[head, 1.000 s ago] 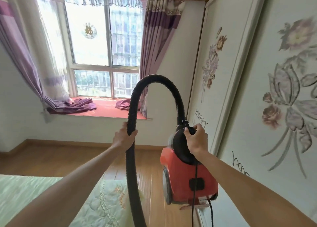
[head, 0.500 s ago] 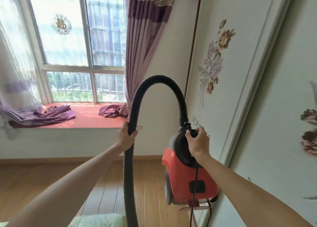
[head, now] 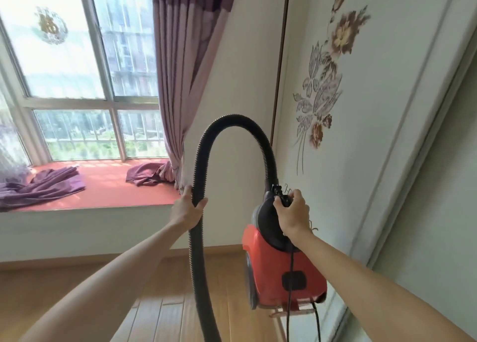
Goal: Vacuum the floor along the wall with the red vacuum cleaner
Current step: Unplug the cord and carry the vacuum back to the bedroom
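While you're walking closer to window, left hand (head: 186, 210) gripping hose (head: 233, 121), right hand (head: 293, 214) carrying vacuum (head: 284, 272) by handle, floor (head: 165, 310) not started.

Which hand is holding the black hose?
The left hand grips the black hose; the right hand instead carries the red vacuum cleaner by its top.

Wooden plank floor (head: 38, 290) below a red window ledge (head: 108, 194) with crumpled purple curtain cloth (head: 38, 186) on it.
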Demonstrator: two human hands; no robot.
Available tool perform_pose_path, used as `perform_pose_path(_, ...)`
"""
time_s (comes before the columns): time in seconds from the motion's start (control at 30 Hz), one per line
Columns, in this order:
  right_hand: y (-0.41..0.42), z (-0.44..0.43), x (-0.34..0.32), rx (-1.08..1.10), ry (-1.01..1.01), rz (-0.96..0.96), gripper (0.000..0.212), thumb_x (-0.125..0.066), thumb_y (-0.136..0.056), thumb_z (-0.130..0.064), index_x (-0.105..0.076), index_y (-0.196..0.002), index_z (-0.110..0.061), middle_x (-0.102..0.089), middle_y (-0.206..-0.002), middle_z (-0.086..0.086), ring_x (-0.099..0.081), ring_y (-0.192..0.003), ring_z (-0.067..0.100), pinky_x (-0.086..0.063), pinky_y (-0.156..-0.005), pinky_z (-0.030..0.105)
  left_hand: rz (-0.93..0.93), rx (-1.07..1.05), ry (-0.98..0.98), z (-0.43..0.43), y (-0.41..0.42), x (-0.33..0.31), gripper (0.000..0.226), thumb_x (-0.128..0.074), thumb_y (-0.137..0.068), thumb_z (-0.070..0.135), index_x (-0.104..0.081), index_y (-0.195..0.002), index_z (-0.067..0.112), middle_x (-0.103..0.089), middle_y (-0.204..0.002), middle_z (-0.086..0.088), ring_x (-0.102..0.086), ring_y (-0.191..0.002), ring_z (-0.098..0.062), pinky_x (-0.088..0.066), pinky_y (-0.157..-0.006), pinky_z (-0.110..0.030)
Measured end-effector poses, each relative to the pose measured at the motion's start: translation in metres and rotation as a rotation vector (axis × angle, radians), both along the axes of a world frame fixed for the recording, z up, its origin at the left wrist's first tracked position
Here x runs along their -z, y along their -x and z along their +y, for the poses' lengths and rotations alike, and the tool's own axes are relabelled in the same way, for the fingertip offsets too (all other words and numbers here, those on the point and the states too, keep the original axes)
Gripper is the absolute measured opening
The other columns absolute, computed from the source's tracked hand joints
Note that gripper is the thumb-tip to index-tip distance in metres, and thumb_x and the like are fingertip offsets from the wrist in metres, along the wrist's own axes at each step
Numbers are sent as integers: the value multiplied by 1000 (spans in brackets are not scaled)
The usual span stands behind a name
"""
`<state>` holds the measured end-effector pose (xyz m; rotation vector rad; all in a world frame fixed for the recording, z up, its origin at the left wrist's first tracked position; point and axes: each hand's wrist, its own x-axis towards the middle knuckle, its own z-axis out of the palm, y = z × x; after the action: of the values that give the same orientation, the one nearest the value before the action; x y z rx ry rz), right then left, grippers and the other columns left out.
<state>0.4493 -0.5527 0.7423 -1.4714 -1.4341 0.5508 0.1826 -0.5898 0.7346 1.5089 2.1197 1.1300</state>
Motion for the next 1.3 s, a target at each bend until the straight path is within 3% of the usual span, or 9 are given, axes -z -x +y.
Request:
perform_pose_path(0.1,1,45,6,-22,34,2,21,-61,-95,-33,-47,-90,-17,-55,-76,-7,-55,-66,8,-53,-59,34,9,-27,1,36,-7,8,50,-62,-95,32,-42,-137,14,-67,-115,-16,-65,-97,-35,-54,-86,-45)
perform_pose_path(0.4,18,146,36,-72,103,-1,22,-61,-95,-32,-49,-100,-14,-54,-82,-7,-60,-77,20,-41,-52,21,24,-64,72,125,16,22,36,-61,-96,32,-46,-124,15,-68,-104,-13,-65,-88,-33,-55,-80,-44)
perform_pose_path(0.57,41,199,64,-51,161,11,20,-61,-96,-31,-49,-98,-15,-57,-83,-2,-62,-79,23,-58,-65,41,32,-48,129,183,39,49,36,-61,-95,31,-46,-124,16,-68,-105,-14,-66,-89,-34,-56,-82,-46)
perform_pose_path(0.77,76,273,107,-11,242,-15,19,-60,-96,-32,-48,-96,-17,-57,-82,-3,-63,-81,26,-58,-67,43,41,-11,184,274,78,88,40,-61,-95,33,-43,-127,17,-67,-110,-16,-66,-93,-37,-55,-83,-47)
perform_pose_path(0.87,94,311,133,17,305,-59,20,-59,-96,-33,-47,-97,-17,-59,-85,-2,-63,-79,25,-60,-66,46,34,5,221,316,101,115,37,-61,-95,34,-43,-122,17,-67,-105,-16,-64,-87,-36,-53,-76,-42)
perform_pose_path(0.97,109,337,163,42,325,-86,21,-58,-96,-35,-46,-96,-18,-59,-82,-5,-62,-76,20,-53,-60,36,9,29,260,350,121,146,34,-60,-95,34,-42,-121,20,-67,-100,-13,-63,-79,-32,-50,-71,-37)
perform_pose_path(1.07,117,355,191,78,346,-120,22,-58,-97,-35,-46,-95,-16,-56,-78,-8,-56,-69,12,-39,-51,25,-14,66,305,376,130,177,36,-59,-95,34,-42,-124,20,-67,-99,-12,-65,-79,-33,-55,-74,-43)
perform_pose_path(1.3,127,380,261,96,471,-147,17,-57,-98,-34,-47,-97,-20,-55,-79,-12,-56,-75,16,-41,-60,30,-61,131,378,405,134,256,35,-59,-97,32,-40,-122,17,-60,-97,-4,-56,-60,-11,-39,-47,-20)
